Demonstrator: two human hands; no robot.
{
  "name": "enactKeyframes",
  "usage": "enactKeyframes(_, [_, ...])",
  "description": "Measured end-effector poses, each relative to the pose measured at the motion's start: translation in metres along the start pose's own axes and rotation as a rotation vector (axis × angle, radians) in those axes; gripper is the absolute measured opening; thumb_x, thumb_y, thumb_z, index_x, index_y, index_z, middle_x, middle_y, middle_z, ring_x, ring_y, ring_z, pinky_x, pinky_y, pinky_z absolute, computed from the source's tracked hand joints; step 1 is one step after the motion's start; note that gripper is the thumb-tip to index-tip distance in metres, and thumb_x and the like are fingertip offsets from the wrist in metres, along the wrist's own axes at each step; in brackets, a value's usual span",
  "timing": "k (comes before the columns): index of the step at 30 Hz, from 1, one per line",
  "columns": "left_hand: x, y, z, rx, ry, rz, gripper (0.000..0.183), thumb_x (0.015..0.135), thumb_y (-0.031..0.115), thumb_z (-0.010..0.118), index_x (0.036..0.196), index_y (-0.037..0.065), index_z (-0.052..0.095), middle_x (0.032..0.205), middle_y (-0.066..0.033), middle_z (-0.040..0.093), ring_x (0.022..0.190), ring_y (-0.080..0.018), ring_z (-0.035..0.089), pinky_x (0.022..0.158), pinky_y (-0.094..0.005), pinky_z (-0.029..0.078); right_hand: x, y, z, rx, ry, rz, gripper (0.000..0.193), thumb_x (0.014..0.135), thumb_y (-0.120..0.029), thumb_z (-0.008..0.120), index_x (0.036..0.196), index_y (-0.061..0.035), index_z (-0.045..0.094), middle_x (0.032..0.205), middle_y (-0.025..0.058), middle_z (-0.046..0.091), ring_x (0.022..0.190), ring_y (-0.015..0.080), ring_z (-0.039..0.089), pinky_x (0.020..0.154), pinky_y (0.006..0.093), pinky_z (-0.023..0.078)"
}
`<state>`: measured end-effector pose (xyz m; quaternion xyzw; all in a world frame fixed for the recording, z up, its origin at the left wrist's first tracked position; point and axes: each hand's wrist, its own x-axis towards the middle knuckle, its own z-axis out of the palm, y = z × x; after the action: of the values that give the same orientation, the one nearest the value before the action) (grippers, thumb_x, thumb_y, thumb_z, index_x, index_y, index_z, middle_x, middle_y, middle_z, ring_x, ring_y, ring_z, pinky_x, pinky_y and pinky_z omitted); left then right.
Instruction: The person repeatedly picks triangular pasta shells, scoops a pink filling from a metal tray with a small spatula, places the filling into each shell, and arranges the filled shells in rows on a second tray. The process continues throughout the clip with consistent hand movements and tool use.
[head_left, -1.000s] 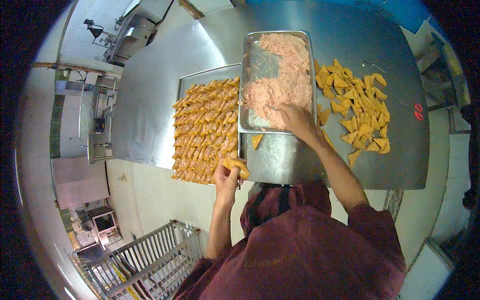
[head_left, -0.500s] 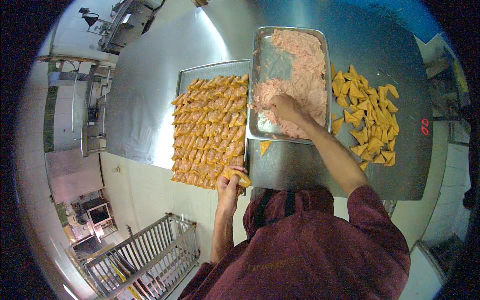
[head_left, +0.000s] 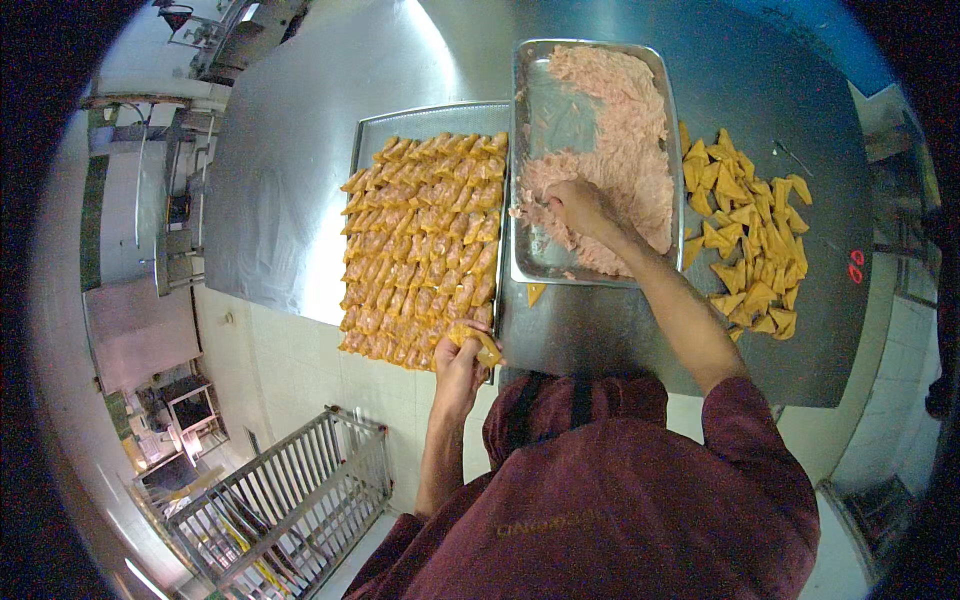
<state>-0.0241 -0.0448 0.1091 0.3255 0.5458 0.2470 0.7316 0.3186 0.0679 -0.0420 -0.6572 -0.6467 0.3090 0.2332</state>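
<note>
My left hand is closed around a yellow triangular pocket, like fried tofu, beside the near right corner of a metal tray. Rows of similar filled pockets, with pink filling showing, cover most of that tray. To its right stands a deep steel pan of pale pink minced meat paste. My right hand is down in the paste at the pan's near left part, fingers curled in with their tips partly hidden. Loose yellow pockets lie heaped right of the pan.
Both containers stand on a steel table. One loose pocket lies by the pan's near edge. A slatted metal rack stands on the floor at lower left. A thin metal utensil lies beyond the heap.
The whole view has shifted slightly. My right hand remains in the meat paste with its fingers curled, and my left hand still holds the pocket by the tray corner.
</note>
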Motion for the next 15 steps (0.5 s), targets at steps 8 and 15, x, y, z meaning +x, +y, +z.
enactKeyframes(8, [0.007,-0.011,0.002,-0.036,-0.002,-0.023,0.019,0.103,0.003,0.049,0.118,0.002,0.061,0.110,-0.0121,0.066,0.094,-0.0212,0.073,0.073,-0.0373,0.067,-0.019,0.020,0.009,0.280,-0.156,0.039,0.025,0.101,-0.023,0.070,0.107,0.0003,0.077,0.094,0.0146,0.077,0.089,0.0198,0.073,0.080,0.0390,0.055])
enactKeyframes(15, [0.008,-0.005,0.011,-0.012,0.012,0.012,0.022,0.107,0.007,0.050,0.126,-0.001,0.057,0.114,-0.0117,0.067,0.095,-0.0214,0.073,0.073,-0.0366,0.066,-0.049,0.001,0.005,0.697,-0.195,0.132,0.030,0.105,-0.027,0.070,0.122,-0.0026,0.078,0.091,0.0005,0.074,0.083,0.0134,0.067,0.079,0.0318,0.056])
